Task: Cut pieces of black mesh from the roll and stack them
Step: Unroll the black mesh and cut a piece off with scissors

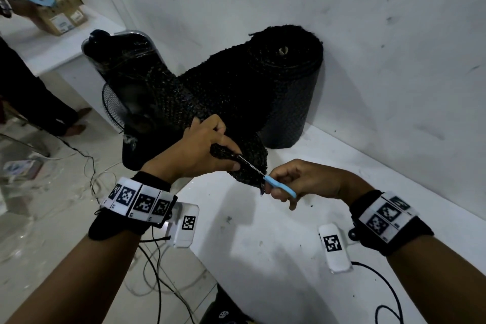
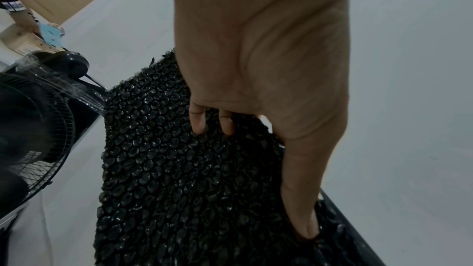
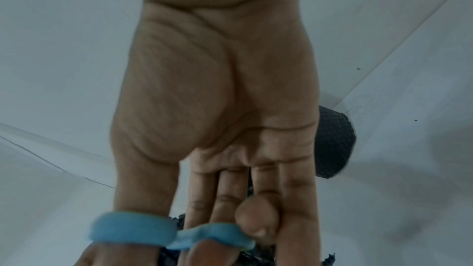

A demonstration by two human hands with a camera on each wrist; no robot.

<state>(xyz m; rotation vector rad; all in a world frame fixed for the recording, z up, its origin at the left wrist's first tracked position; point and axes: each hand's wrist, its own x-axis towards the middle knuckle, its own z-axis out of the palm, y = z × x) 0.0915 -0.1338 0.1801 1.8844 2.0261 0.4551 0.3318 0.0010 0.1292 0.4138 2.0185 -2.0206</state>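
A fat roll of black mesh stands upright on the white table against the wall, its free end drawn forward. My left hand grips that free end from above; in the left wrist view the thumb and fingertips press the bubbly black mesh. My right hand holds blue-handled scissors, blades running into the mesh edge beside my left thumb. In the right wrist view, thumb and finger sit in the blue loops, and the roll shows behind.
A second wrapped black roll leans at the table's left end above a black fan. Another person's legs and a cardboard box on a white counter lie far left. Cables trail over the floor.
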